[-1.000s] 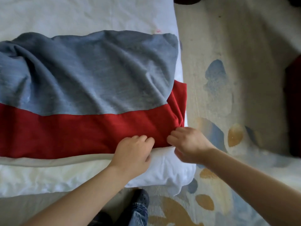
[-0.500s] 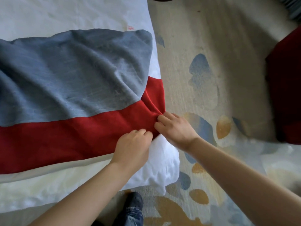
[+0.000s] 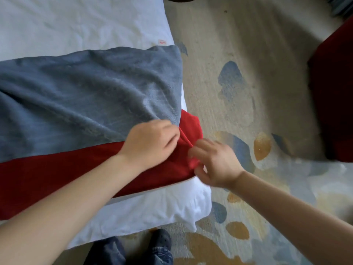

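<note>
Red cloth [image 3: 57, 175] lies flat across the near part of the bed [image 3: 76, 25], reaching the bed's right-hand corner. Grey cloth [image 3: 86, 96] lies over it, on the side farther from the bed's foot, creased and drawn toward that same corner.

Left hand [image 3: 150, 140]: rests on the bed where grey meets red, fingers curled and pressed together, tips tucked under. Whether they grip fabric cannot be told.

Right hand [image 3: 215, 165]: at the bed's right-hand corner, somewhat blurred. Its thumb and fingers pinch a raised fold of the red cloth, and the other fingers are loosely spread.

Patterned rug [image 3: 238, 54] covers the floor right of the bed. A dark shoe [image 3: 162, 241] stands at the bed's foot.
</note>
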{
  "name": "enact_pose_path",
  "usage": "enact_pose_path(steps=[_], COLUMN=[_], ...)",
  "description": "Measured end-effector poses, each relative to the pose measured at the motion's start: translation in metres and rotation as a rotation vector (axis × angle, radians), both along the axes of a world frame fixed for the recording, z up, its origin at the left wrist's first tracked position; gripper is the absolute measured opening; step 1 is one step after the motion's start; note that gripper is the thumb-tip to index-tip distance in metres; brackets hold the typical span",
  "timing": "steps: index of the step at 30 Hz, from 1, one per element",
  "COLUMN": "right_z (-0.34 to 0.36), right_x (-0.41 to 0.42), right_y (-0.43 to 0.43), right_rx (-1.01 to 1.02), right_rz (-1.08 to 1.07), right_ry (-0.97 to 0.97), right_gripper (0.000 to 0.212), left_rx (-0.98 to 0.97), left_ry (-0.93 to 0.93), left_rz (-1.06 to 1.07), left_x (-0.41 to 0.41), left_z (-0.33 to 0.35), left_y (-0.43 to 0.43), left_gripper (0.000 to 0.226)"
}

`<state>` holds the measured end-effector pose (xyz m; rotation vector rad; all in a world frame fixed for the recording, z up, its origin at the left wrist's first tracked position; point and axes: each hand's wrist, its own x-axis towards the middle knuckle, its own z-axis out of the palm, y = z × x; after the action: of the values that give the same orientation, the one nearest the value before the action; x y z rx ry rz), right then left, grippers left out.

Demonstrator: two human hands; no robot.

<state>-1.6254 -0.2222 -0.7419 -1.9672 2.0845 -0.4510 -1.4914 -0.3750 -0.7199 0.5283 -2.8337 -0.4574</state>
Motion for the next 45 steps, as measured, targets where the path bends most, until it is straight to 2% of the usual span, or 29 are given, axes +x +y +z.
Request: enact_pose_path(steps=[2,4,6,8,11,14,16,17,20,24,27,29,30,34,37,39,41,45], right_z=[-0.002,-0.01,-0.018,-0.025,-0.033,-0.033,-0.031,-0.029,-0.027,-0.028,-0.03,-0.033,-0.034,-0.03,-0.033,-0.036,-0.035,-0.017], right_x=[-0.003,-0.012,-0.02,-0.021,-0.008,-0.007,-0.009,-0.01,-0.015,-0.037,-0.044,-0.038,-0.033,-0.008,0.016,0.028,0.03,0.022], right_y=[-0.018,-0.042,-0.066,-0.086,-0.103,-0.104,-0.101,-0.1,-0.089,-0.039,-0.005,-0.004,-0.009,-0.055,-0.085,-0.092,-0.09,-0.081], right_rx=[-0.063,0.005,0.142,0.225,0.229,0.193,0.198,0.194,0.148,0.113,0.298,0.425,0.421,0.172,0.166,0.177,0.137,0.113], right_rz=[-0.311,-0.59,-0.721,-0.757,-0.784,-0.915,-0.928,-0.926,-0.945,-1.259,-1.452,-1.401,-1.357,-1.199,-1.131,-1.158,-1.192,-1.211], right_ry=[-0.032,-0.075,-0.16,-0.268,-0.395,-0.375,-0.342,-0.306,-0.125,-0.007,-0.09,-0.147,-0.165,-0.347,-0.456,-0.428,-0.4,-0.293], right_gripper=[0.021,0.024,0.04,0.049,0.026,0.011,0.012,0.013,0.018,0.022,0.025,0.027,0.028,0.033,0.036,0.021,0.009,0.009], left_rx=[-0.006,-0.043,-0.142,-0.262,-0.407,-0.507,-0.623,-0.609,-0.394,-0.271,-0.219,-0.175,-0.178,-0.258,-0.345,-0.335,-0.327,-0.304], left_ry=[0.031,-0.085,-0.298,-0.434,-0.548,-0.597,-0.535,-0.492,-0.352,-0.181,-0.197,-0.233,-0.243,-0.248,-0.423,-0.499,-0.462,-0.306], left_rz=[0.062,0.013,-0.123,-0.258,-0.337,-0.358,-0.387,-0.385,-0.36,-0.316,-0.339,-0.386,-0.388,-0.286,-0.317,-0.333,-0.342,-0.345], left_x=[-0.018,-0.039,-0.057,-0.072,-0.082,-0.082,-0.083,-0.084,-0.09,-0.099,-0.108,-0.114,-0.115,-0.118,-0.12,-0.122,-0.125,-0.137], left_z=[0.002,-0.002,-0.008,-0.013,-0.022,-0.016,-0.009,-0.008,-0.016,-0.016,-0.018,-0.021,-0.022,-0.02,-0.022,-0.024,-0.027,-0.022], left_y=[-0.021,-0.045,-0.068,-0.083,-0.087,-0.088,-0.09,-0.092,-0.093,-0.1,-0.104,-0.106,-0.108,-0.131,-0.151,-0.158,-0.163,-0.167], left_gripper=[0.018,0.037,0.061,0.068,0.029,0.012,0.008,0.011,0.025,0.027,0.026,0.029,0.032,0.043,0.035,0.029,0.023,0.019])
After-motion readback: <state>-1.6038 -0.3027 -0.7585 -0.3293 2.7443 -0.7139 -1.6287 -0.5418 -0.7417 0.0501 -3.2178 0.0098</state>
